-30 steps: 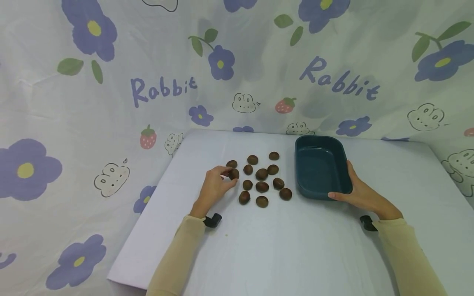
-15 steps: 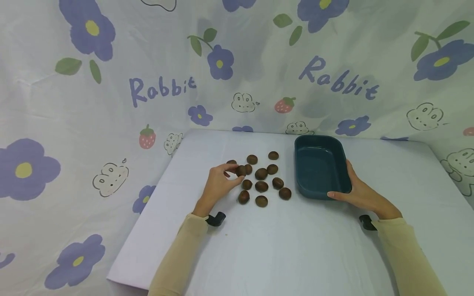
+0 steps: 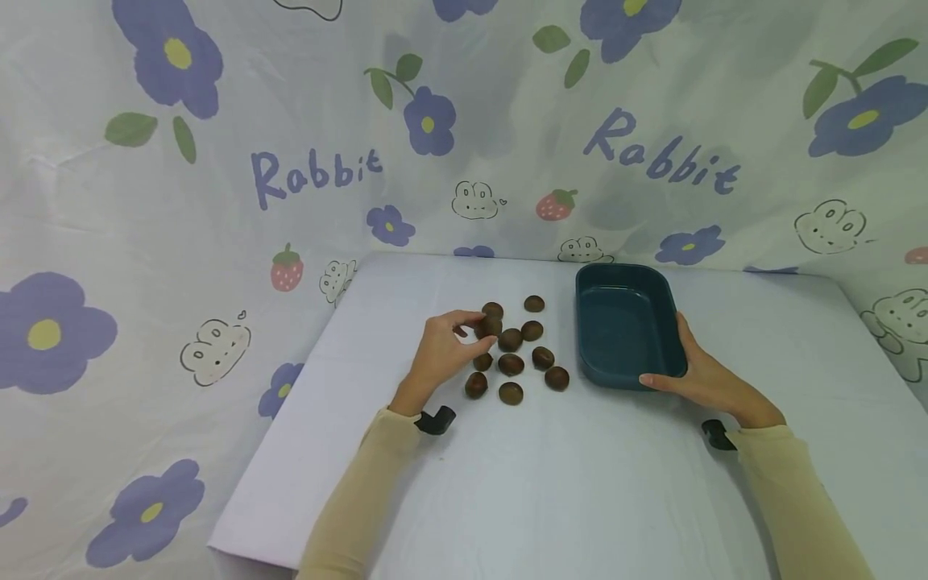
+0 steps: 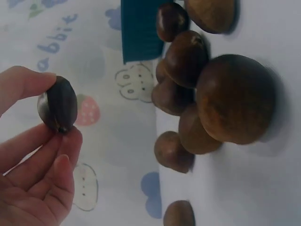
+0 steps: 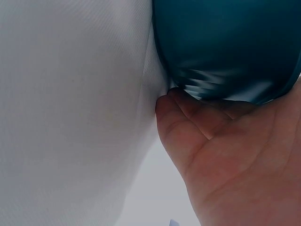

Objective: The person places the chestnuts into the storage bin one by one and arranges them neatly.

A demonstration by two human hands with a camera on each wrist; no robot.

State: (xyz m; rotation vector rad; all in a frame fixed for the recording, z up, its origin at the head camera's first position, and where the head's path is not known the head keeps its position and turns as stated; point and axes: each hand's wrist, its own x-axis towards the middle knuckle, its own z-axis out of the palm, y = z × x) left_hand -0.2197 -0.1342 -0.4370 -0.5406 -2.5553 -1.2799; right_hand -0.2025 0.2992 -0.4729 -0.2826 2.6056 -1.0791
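Between thumb and fingertips, my left hand (image 3: 442, 350) pinches a dark brown chestnut (image 4: 58, 104). In the left wrist view it is held up off the tabletop, apart from the other chestnuts. Several loose chestnuts (image 3: 511, 365) lie scattered below and to the right of this hand; it hides part of the group in the head view. My right hand (image 3: 706, 379) grips a deep teal rectangular dish (image 3: 627, 322) at its near right corner, thumb on the near side and fingers along the right side. No chestnut shows inside the dish.
A white cloth covers the table (image 3: 565, 491), whose left edge runs beside my left arm. Behind it hangs a pale curtain (image 3: 507, 145) printed with flowers and rabbits. The dish stands right of the chestnuts, near the back of the table.
My left hand has lifted a chestnut from the left end of the group and carried it rightward over the others. My right hand stays on the dish, which has not moved.
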